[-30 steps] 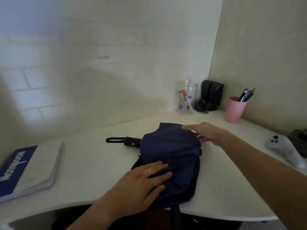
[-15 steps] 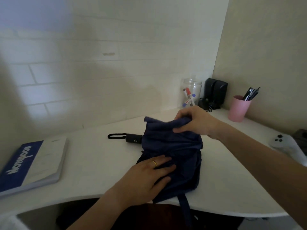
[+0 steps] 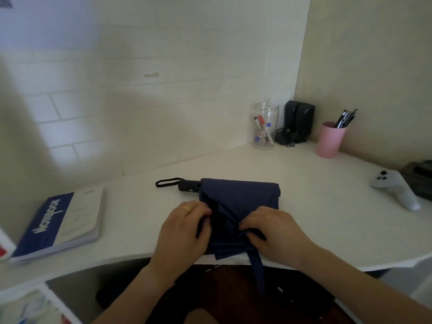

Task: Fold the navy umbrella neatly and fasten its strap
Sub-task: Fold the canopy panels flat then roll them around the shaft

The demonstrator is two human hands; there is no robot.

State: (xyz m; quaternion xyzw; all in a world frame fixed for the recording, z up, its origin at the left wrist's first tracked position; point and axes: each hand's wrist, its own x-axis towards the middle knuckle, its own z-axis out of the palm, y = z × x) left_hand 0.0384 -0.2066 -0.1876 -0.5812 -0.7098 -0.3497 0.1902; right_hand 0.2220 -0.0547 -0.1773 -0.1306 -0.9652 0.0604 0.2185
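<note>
Umbrella: the navy umbrella (image 3: 240, 199) is lying on the white desk (image 3: 315, 206), its far edge folded over flat and its near edge reaching the desk's front rim.
Handle: the black handle (image 3: 189, 185) is pointing left, its wrist loop (image 3: 167, 182) resting on the desk.
Left hand: the left hand (image 3: 181, 232), wearing a ring (image 3: 186, 208), is curling its fingers closed around the bunched fabric at the umbrella's left side.
Right hand: the right hand (image 3: 275, 232) is pinching a fold of navy fabric at the near right, fingers drawn tight on it.
Strap: the navy strap (image 3: 257, 267) is hanging loose over the desk's front edge, unfastened.
Surroundings: a blue notebook (image 3: 60, 223) is sitting well to the left; a clear jar (image 3: 265, 126), black speakers (image 3: 299, 120) and a pink cup (image 3: 329, 142) are standing in the far corner; a white controller (image 3: 395, 190) is lying at right.
</note>
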